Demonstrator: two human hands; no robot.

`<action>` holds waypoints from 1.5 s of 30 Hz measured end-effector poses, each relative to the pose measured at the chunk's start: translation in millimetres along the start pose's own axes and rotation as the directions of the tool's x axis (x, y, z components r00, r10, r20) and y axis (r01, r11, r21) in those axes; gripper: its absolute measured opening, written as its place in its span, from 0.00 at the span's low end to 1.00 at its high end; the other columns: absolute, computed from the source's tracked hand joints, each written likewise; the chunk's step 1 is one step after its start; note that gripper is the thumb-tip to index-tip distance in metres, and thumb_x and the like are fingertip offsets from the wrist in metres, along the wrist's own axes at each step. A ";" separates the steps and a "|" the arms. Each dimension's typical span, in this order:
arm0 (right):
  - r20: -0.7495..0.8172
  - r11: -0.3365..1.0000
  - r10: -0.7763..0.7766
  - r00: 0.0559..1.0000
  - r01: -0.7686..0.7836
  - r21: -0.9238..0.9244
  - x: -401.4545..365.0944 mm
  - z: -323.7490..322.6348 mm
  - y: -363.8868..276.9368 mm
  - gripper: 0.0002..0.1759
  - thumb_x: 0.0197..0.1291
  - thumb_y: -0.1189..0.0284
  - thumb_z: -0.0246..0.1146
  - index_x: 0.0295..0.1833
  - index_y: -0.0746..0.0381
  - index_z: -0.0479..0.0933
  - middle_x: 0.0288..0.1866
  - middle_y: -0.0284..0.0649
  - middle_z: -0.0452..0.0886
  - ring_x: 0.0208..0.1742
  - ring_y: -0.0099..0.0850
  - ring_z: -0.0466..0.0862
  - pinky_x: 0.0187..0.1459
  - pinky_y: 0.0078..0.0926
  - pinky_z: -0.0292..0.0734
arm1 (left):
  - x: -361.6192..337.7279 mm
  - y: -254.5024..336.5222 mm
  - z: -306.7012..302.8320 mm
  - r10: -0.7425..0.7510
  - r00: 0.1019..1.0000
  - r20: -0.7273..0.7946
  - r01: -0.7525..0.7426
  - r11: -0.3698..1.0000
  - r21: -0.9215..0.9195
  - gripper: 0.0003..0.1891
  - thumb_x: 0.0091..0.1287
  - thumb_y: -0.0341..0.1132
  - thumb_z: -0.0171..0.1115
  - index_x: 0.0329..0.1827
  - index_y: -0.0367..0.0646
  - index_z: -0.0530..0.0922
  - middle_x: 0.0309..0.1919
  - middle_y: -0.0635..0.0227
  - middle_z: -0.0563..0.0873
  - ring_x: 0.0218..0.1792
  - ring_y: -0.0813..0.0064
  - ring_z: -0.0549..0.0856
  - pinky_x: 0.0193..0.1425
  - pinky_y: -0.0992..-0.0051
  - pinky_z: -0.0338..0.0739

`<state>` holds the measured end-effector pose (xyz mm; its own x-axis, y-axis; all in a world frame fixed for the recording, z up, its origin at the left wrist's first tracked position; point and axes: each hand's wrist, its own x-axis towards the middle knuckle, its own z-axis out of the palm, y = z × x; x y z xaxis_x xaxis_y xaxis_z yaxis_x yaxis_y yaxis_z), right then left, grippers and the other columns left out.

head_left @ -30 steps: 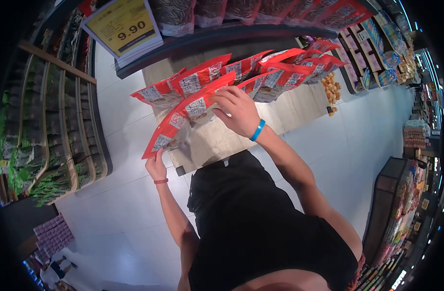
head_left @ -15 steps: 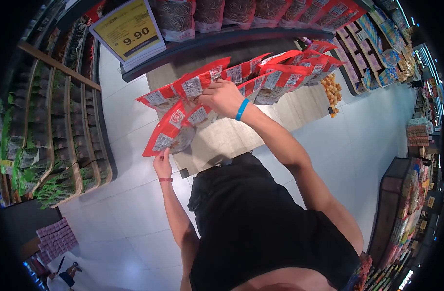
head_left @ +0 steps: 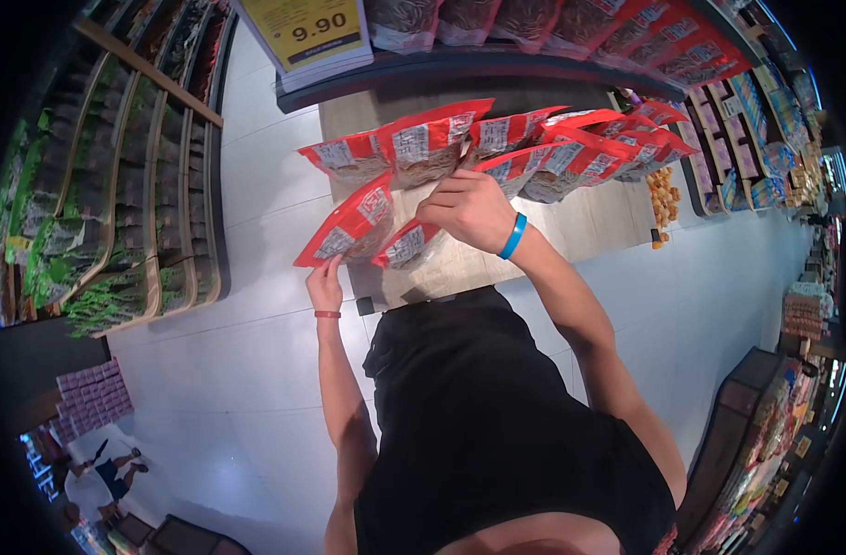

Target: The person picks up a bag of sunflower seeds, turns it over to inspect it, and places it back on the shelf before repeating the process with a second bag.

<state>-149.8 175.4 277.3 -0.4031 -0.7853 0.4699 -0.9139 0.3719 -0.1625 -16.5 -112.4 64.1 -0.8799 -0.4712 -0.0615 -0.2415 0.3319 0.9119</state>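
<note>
My left hand (head_left: 325, 289), with a red band at the wrist, pinches the lower corner of a red-topped snack bag (head_left: 354, 222) at the left of the wooden board. My right hand (head_left: 474, 211), wearing a blue wristband, is closed on the red top of a second bag (head_left: 406, 248) just to the right of the first. Its fingertips are partly hidden. Behind both hands stand more bags of the same kind, among them a left back bag (head_left: 418, 143) and a right front bag (head_left: 571, 166).
Above the board runs a dark shelf (head_left: 497, 65) of similar bags, with a yellow price sign (head_left: 317, 32) on its left. Racks of green packs (head_left: 99, 213) stand at left. A display case (head_left: 737, 407) is at right. A person (head_left: 109, 481) is far off at lower left.
My right hand has pulled one bag toward me and away from the back row, opening a gap. My left hand stays on its bag's corner. The view has shifted.
</note>
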 end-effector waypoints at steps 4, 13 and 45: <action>0.054 1.000 0.011 0.998 -0.012 0.025 -1.7 13.0 -1.1 0.05 0.45 0.71 0.63 0.31 0.54 0.81 0.30 0.27 0.84 0.38 0.27 0.83 0.42 0.26 0.76 | -11.5 5.9 -1.3 0.048 0.997 -0.052 -0.044 0.996 0.083 0.11 0.67 0.34 0.65 0.42 0.32 0.85 0.23 0.60 0.85 0.26 0.84 0.75 0.33 0.75 0.71; 0.086 0.998 -0.057 0.995 0.059 -0.012 11.9 23.9 16.9 0.08 0.44 0.72 0.64 0.34 0.55 0.82 0.34 0.28 0.85 0.41 0.28 0.83 0.45 0.27 0.77 | -31.2 17.5 3.7 -0.038 0.995 -0.091 0.035 0.999 -0.026 0.10 0.66 0.33 0.65 0.43 0.33 0.85 0.27 0.56 0.87 0.28 0.79 0.80 0.38 0.75 0.75; 0.219 0.994 0.104 0.970 -0.096 -0.044 14.3 21.4 18.6 0.08 0.52 0.66 0.67 0.37 0.55 0.83 0.34 0.36 0.85 0.41 0.37 0.84 0.43 0.36 0.79 | 4.4 27.1 2.3 -0.033 0.963 0.267 0.072 0.988 -0.136 0.22 0.61 0.29 0.70 0.58 0.33 0.78 0.47 0.63 0.87 0.47 0.77 0.83 0.54 0.76 0.76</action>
<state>-173.6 160.5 262.4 -0.4962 -0.8317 0.2492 -0.8679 0.4672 -0.1687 -27.9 -103.5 87.6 -0.9486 -0.2470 -0.1980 -0.2462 0.1825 0.9519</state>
